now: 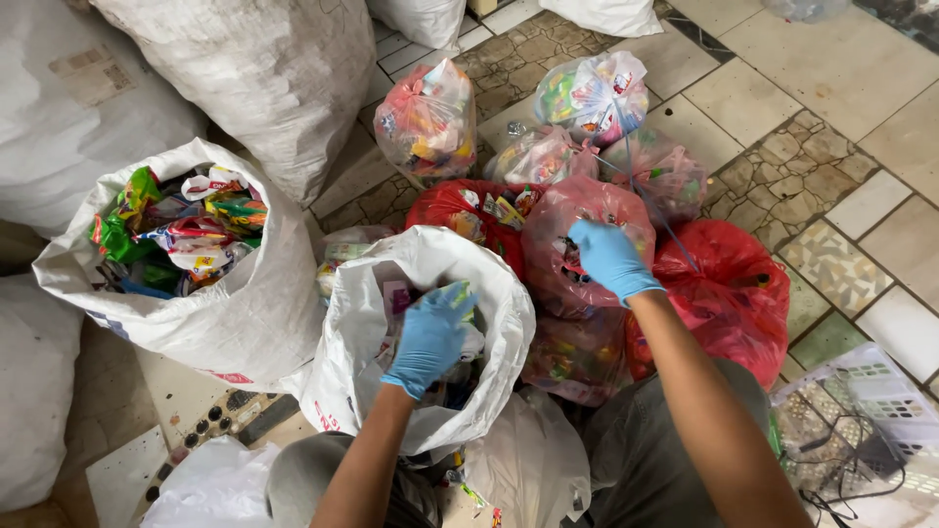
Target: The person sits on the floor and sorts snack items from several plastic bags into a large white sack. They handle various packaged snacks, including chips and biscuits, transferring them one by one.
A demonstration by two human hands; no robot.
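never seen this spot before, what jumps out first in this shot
Two blue-gloved hands at centre: the left hand reaches into an open white sack, the right hand rests on a pink bag stuffed with wrappers. Red bags crowd behind, and a bigger white sack of colourful wrappers stands left.

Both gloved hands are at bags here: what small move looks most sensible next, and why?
Probably the left hand lets go inside the open white sack and withdraws: it is down in the sack's mouth among wrappers, while the right hand already grips the top of the pink translucent bag beside it.
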